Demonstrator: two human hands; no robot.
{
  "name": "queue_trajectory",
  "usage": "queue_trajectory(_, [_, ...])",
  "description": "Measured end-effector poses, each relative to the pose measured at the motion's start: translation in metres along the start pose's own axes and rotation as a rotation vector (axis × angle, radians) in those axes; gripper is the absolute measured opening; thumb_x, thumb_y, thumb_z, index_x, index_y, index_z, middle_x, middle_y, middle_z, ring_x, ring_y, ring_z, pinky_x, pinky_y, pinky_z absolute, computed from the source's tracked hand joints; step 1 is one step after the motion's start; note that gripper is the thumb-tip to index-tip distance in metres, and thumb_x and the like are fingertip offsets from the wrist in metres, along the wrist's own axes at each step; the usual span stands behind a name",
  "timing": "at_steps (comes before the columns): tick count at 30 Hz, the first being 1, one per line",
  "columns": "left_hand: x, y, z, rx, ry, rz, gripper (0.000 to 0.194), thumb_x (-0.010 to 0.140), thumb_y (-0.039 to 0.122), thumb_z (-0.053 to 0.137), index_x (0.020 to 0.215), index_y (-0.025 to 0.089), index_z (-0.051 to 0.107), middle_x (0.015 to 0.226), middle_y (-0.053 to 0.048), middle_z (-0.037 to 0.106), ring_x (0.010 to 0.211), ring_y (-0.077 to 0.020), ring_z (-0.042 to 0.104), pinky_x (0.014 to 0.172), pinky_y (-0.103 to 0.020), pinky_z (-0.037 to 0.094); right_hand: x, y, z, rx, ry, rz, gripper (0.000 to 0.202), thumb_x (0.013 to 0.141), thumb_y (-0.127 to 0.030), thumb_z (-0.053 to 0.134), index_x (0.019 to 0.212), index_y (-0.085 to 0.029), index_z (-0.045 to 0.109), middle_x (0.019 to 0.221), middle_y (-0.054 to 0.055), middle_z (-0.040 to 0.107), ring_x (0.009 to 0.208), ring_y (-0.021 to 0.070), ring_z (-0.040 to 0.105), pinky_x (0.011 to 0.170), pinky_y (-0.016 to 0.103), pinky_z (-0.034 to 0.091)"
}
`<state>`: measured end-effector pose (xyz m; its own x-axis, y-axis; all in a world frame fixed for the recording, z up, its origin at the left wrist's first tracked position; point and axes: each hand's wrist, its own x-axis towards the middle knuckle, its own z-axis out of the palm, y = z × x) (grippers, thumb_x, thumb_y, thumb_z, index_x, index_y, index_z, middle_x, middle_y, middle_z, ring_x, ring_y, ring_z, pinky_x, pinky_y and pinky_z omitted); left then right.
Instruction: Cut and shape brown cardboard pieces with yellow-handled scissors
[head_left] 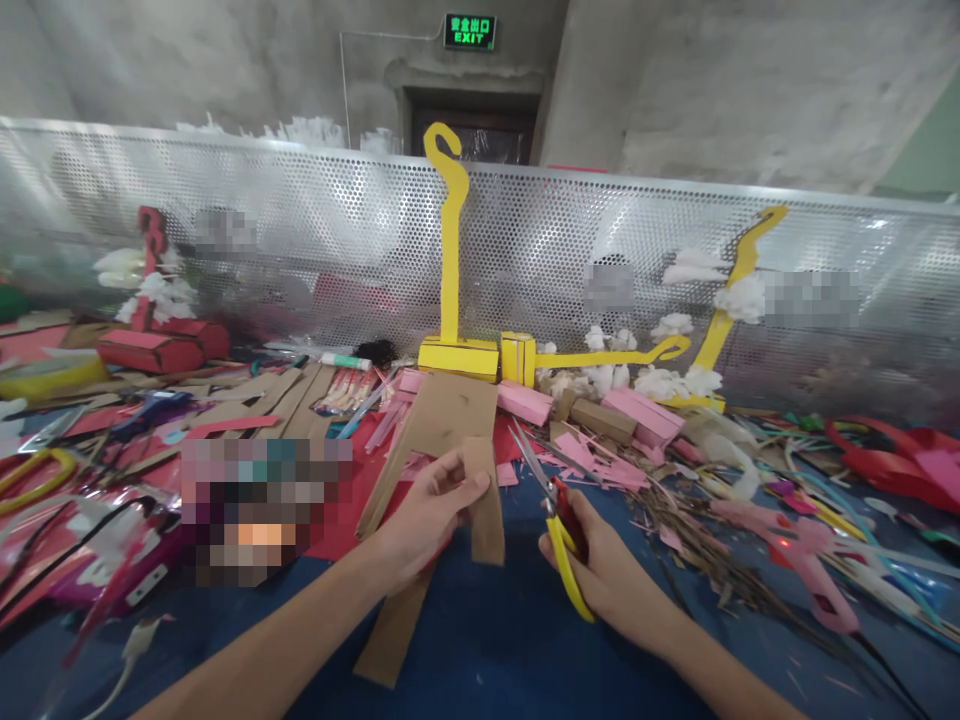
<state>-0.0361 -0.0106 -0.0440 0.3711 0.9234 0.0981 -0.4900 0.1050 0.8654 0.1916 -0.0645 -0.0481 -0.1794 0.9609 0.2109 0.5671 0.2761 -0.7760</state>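
Note:
My left hand (pixel 439 505) pinches a short strip of brown cardboard (pixel 486 535) between thumb and fingers, over the middle of the blue table. In my right hand (pixel 600 555) is a pair of scissors (pixel 559 540) with yellow and red handles. Their blades stand slightly apart and point up and away, just right of the strip without touching it. Behind my left hand lies a larger cardboard piece (pixel 454 410) with long strips along its left side. Another cardboard strip (pixel 394 635) rests on the table below my left wrist.
A yellow hook-topped stand (pixel 450 250) rises at the back before a perforated metal screen (pixel 330 230). A similar yellow piece (pixel 600 357) lies beside it. Pink scraps (pixel 577 455), twigs (pixel 690 530) and a pink glue gun (pixel 814 565) are at right. A red stand (pixel 161 345) is far left.

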Motion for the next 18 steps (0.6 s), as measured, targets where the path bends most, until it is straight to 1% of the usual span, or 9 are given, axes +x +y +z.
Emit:
queue_trajectory(3, [0.003,0.000,-0.003,0.063,0.055,0.050,0.045,0.073,0.037,0.087,0.112,0.019,0.073,0.100,-0.007,0.073,0.089,-0.0168,0.066,0.077,-0.026,0.052,-0.001,0.000,-0.002,-0.008,-0.040,0.003,0.028,0.088,-0.040,0.065,0.098,-0.021,0.047,0.082,-0.001,0.057,0.069,0.0150,0.051,0.065,0.026,0.047])
queue_trajectory(6, [0.003,0.001,-0.004,0.131,0.055,0.040,0.043,0.076,0.043,0.084,0.109,0.018,0.073,0.099,-0.008,0.073,0.087,-0.0187,0.066,0.072,-0.027,0.054,-0.003,-0.002,-0.003,-0.037,-0.081,-0.033,0.024,0.091,-0.040,0.063,0.095,-0.021,0.048,0.076,-0.004,0.053,0.066,0.0137,0.043,0.060,0.025,0.041])
queue_trajectory(8, [0.001,0.001,-0.003,0.152,0.028,0.041,0.039,0.080,0.046,0.080,0.106,0.018,0.072,0.098,-0.007,0.073,0.087,-0.0190,0.067,0.073,-0.029,0.055,-0.005,-0.004,-0.003,-0.027,-0.114,-0.053,0.023,0.092,-0.040,0.061,0.095,-0.021,0.049,0.075,-0.005,0.050,0.065,0.0131,0.039,0.058,0.024,0.037])
queue_trajectory(10, [-0.001,0.000,-0.003,0.145,-0.031,0.050,0.033,0.084,0.045,0.076,0.105,0.019,0.071,0.096,-0.007,0.073,0.086,-0.0181,0.068,0.077,-0.030,0.056,-0.006,-0.005,-0.001,-0.013,-0.148,-0.055,0.023,0.093,-0.040,0.061,0.093,-0.021,0.049,0.074,-0.006,0.046,0.065,0.0125,0.035,0.056,0.023,0.033])
queue_trajectory(14, [-0.003,0.000,-0.002,0.110,-0.148,0.064,0.025,0.089,0.040,0.072,0.104,0.019,0.070,0.094,-0.006,0.073,0.085,-0.0166,0.068,0.080,-0.029,0.055,-0.010,-0.005,0.003,-0.027,-0.170,-0.042,0.025,0.095,-0.041,0.060,0.089,-0.021,0.046,0.073,-0.007,0.044,0.065,0.0122,0.033,0.056,0.023,0.032])
queue_trajectory(18, [-0.005,0.001,0.000,0.078,-0.165,0.068,0.023,0.088,0.038,0.074,0.097,0.018,0.070,0.089,-0.005,0.070,0.082,-0.0160,0.067,0.078,-0.029,0.056,-0.011,-0.006,0.003,-0.045,-0.182,-0.043,0.026,0.093,-0.041,0.061,0.087,-0.021,0.047,0.071,-0.007,0.045,0.064,0.0119,0.033,0.055,0.023,0.030])
